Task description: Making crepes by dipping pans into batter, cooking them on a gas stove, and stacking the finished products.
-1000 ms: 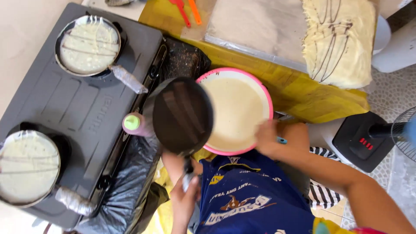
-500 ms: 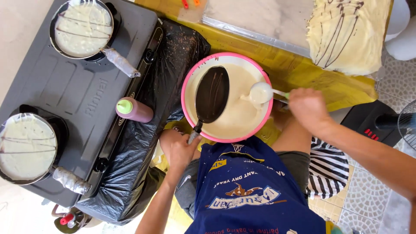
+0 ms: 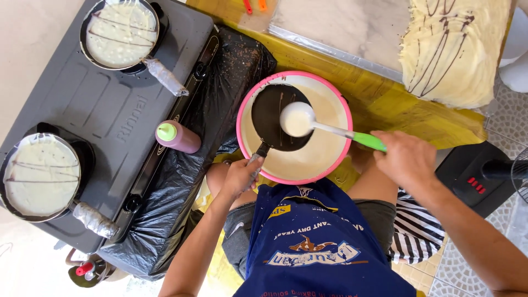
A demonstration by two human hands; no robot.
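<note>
- While the view looks straight down over a blue apron point(image 3: 313, 247), the left hand point(image 3: 240, 177) is closed around the handle of a small black pan point(image 3: 279, 116), holding it tilted over a pink-rimmed bowl point(image 3: 240, 113) of pale batter.
- Just right of the bowl, the right hand point(image 3: 405, 158) grips the green handle of a white ladle point(image 3: 297, 119); its cup, full of batter, sits over the pan's face.
- Judging by looks, the pan is light and stiff, best held far back on its handle; the ladle is light, yet its runny load would spill with any tilt, so it wants a level grip.
- Left of the bowl, a pink squeeze bottle point(image 3: 177, 137) with a green cap stands on black plastic sheeting point(image 3: 181, 165).
- Farther left of the bowl, a grey stove point(image 3: 110, 104) carries two pans of pale batter streaked with dark lines point(image 3: 39, 175) point(image 3: 119, 33), handles wrapped in foil.
- Beyond the bowl, on a yellow table point(image 3: 379, 102), lies a marble slab point(image 3: 341, 25), and beside it a stack of thin pancakes point(image 3: 454, 49) drizzled with dark lines.
</note>
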